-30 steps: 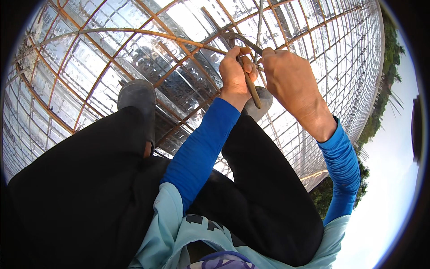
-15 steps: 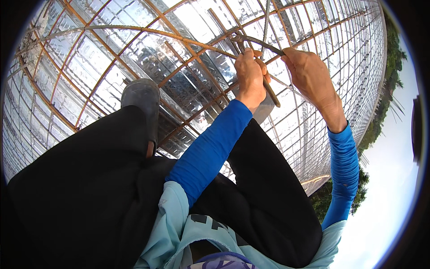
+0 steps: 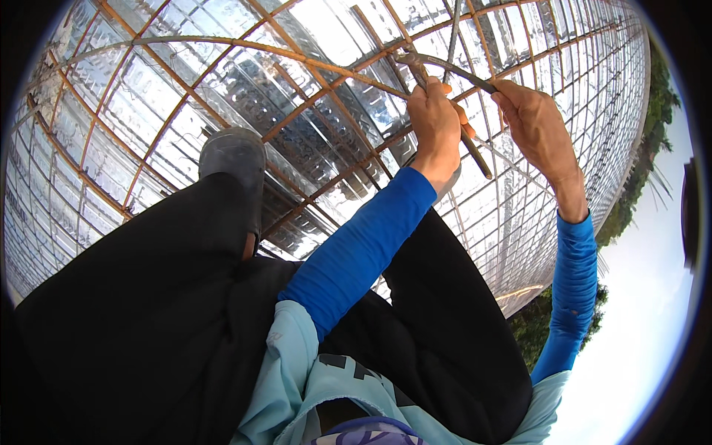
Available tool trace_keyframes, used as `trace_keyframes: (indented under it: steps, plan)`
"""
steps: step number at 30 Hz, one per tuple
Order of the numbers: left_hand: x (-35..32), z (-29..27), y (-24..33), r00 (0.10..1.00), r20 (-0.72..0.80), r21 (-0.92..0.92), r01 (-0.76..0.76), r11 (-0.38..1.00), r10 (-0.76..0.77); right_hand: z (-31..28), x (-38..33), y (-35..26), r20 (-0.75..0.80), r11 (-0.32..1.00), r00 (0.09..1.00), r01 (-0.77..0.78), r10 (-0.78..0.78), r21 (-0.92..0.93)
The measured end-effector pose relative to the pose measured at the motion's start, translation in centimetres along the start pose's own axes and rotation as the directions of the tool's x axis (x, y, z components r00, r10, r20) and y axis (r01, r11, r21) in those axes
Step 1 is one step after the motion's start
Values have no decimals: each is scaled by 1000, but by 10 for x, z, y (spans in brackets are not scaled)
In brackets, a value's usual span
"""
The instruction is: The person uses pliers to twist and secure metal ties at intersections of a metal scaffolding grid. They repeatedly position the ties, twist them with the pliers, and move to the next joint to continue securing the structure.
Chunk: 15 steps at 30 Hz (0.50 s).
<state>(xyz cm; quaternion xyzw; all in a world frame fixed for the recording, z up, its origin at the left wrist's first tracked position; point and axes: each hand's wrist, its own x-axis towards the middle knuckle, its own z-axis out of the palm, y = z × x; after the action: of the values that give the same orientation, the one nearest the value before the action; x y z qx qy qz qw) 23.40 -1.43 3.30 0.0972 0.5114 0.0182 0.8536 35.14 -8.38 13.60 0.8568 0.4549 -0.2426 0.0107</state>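
My left hand [image 3: 434,127] is closed around one handle of dark long-handled pincers [image 3: 458,70]. That handle sticks out below my fist, slanting down to the right. The other, curved handle ends in my closed right hand [image 3: 540,132], so the handles are spread apart. The pincers' head lies up and left of my left fist, against the rusty rebar mesh [image 3: 324,90]; whether its jaws grip anything is too small to tell. A long curved bar [image 3: 293,55] runs from the left and meets my left fist, which hides its end.
Shiny silver sheeting [image 3: 259,93] lies beneath the bars. My dark boot [image 3: 232,152] rests on the mesh at left; my other foot is mostly hidden behind my left wrist. At right, the curved mesh edge borders trees [image 3: 660,111] and sky.
Both hands and the pincers have shifted slightly to the right, with my right hand a little lower. Both hands keep their hold, and the handles stay spread.
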Motion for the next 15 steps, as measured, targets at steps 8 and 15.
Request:
trace_keyframes:
  steps: [8, 15]
  plan:
    - [1, 3, 11, 995, 17, -102, 95, 990, -94, 8, 10, 14, -102, 990, 987, 113, -122, -88]
    - [9, 3, 12, 998, 16, -183, 70, 981, -68, -13, 5, -25, 71, 951, 991, 132, -117, -280]
